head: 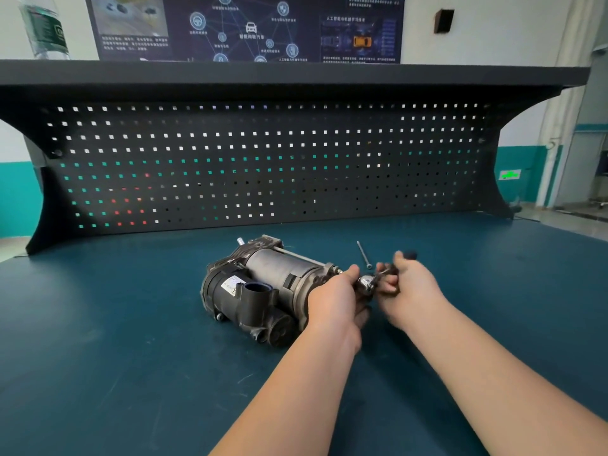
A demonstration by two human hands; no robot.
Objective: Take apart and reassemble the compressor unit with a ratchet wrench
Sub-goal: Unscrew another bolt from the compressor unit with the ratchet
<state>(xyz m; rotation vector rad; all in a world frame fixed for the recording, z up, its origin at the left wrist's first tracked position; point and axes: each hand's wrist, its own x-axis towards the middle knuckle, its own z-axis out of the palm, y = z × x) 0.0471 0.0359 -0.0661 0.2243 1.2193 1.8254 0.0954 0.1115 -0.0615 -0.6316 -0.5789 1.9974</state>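
The compressor unit [260,287], black and grey, lies on its side in the middle of the blue-green bench top [131,340]. My left hand [335,297] rests against its right end, fingers curled near the chrome head of the ratchet wrench [367,283]. My right hand [408,284] grips the wrench handle, whose dark end sticks out past my thumb. A long bolt still runs along the top of the compressor body. One removed long bolt [363,255] lies loose on the bench just behind my hands.
A black pegboard back panel [263,166] rises behind the bench with a shelf on top. A plastic bottle [44,28] stands on the shelf at the far left. A poster hangs on the wall.
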